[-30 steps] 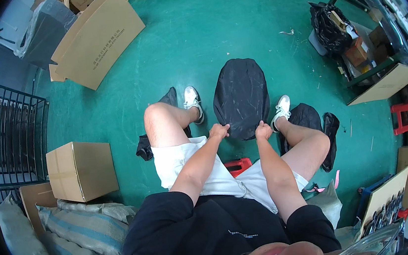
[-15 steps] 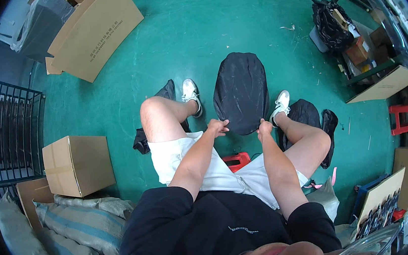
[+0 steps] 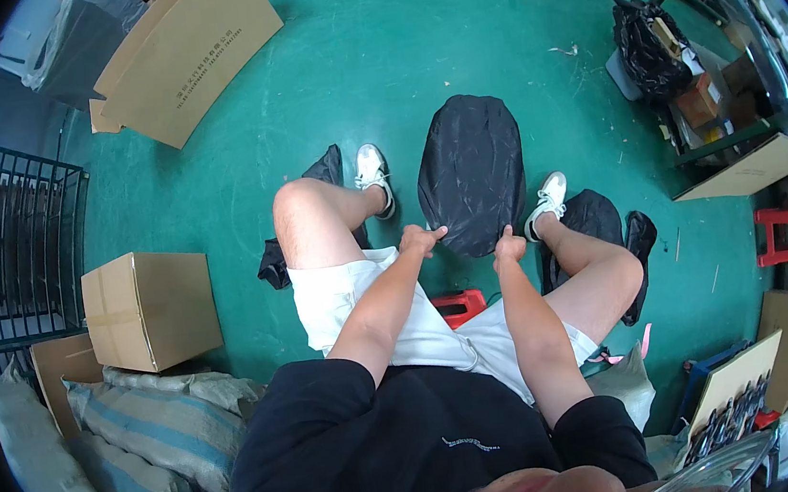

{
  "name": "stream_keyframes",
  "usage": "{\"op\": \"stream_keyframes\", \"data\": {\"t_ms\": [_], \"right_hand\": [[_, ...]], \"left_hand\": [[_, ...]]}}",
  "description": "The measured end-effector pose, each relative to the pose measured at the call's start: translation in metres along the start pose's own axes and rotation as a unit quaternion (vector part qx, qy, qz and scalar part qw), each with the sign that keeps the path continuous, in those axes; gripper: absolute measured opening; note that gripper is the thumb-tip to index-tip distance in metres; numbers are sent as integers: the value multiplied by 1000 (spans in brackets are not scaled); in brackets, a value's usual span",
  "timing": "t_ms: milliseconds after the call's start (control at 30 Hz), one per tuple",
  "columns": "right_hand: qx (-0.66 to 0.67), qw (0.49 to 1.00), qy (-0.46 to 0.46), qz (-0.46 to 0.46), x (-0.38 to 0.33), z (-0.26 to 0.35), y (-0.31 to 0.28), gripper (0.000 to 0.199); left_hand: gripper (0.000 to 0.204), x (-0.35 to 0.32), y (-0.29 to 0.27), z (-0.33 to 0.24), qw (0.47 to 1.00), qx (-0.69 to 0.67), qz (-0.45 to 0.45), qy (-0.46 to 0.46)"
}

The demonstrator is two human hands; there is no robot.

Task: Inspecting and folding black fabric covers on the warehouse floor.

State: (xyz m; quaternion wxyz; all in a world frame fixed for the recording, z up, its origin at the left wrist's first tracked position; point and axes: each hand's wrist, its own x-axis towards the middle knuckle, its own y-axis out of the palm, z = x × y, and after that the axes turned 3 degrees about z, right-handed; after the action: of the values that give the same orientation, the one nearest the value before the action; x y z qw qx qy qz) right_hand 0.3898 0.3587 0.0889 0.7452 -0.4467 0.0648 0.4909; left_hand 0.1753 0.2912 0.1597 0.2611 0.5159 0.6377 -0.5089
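An oval black fabric cover [image 3: 470, 166] with a wrinkled surface extends in front of me between my two feet. My left hand [image 3: 422, 240] pinches the left side of its near edge, thumb on top. On the right side of that same edge, my right hand [image 3: 509, 246] grips the fabric, its thumb pointing away from me. Whether anything lies inside the cover cannot be seen. More black fabric pieces lie on the floor by my legs: one [image 3: 273, 264] beside my left knee, others [image 3: 593, 215] beside my right shin.
A red stool [image 3: 459, 308] shows between my thighs. To my left are a closed carton [image 3: 165, 308], woven sacks [image 3: 158, 424] and a metal rack [image 3: 29, 246]. A large carton [image 3: 192, 61] stands ahead left. A black-lined bin [image 3: 650, 51] and another red stool [image 3: 779, 236] are at right.
The view has shifted slightly. Both hands keep their hold on the cover's near edge, and the creases in its fabric look a little different.
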Motion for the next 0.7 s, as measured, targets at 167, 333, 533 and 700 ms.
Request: {"op": "stream_keyframes", "data": {"t_ms": [167,333,533,700], "right_hand": [[187,978,69,59,-25,11,-6,28],[200,971,14,128,-22,11,-17,24],[121,978,45,163,-28,33,-19,28],[-379,893,-209,122,91,34,-51,65]], "left_hand": [[58,16,1,19,974,-198,109,-1],[52,28,6,20,977,-186,101,17],[47,32,5,28,977,-191,93,5],[41,28,26,-10,968,-218,118,44]]}}
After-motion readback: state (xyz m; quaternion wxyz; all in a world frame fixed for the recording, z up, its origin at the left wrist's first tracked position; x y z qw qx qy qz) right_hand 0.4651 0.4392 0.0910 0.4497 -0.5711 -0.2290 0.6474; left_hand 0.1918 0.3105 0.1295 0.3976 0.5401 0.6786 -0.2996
